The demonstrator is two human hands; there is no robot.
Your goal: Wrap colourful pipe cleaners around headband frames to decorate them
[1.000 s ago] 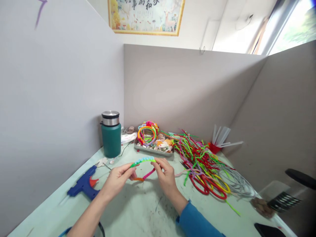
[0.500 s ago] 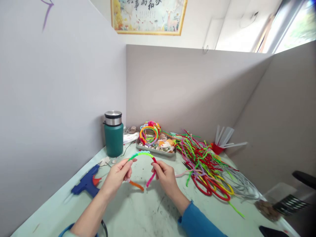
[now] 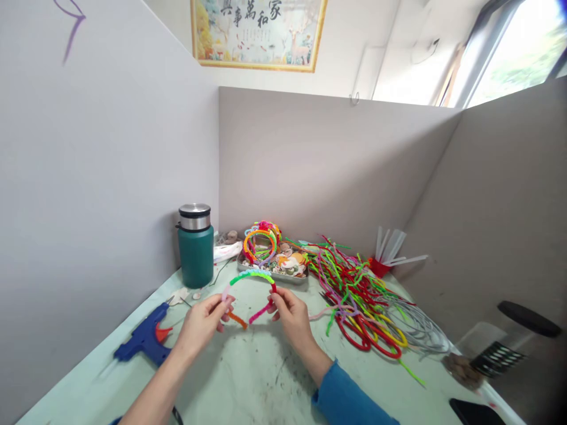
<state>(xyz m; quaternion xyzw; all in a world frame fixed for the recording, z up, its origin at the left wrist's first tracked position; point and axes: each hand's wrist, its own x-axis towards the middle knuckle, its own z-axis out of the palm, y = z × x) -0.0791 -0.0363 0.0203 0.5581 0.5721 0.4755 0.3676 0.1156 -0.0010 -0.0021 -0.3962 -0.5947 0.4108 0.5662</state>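
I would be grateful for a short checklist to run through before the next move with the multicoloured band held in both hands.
1. Left hand has hold of the multicoloured band: ok, fingers pinch its left side.
2. Right hand has hold: ok, fingers pinch the opposite side.
3. Ends joined: not ok; the orange end and magenta end stand apart.
4. Pale blue trim firmly fixed: cannot tell; it runs along the top of the arch.
5. Glue gun out of the hands: ok, it lies on the table to the left.
6. Glue gun hot: cannot tell.
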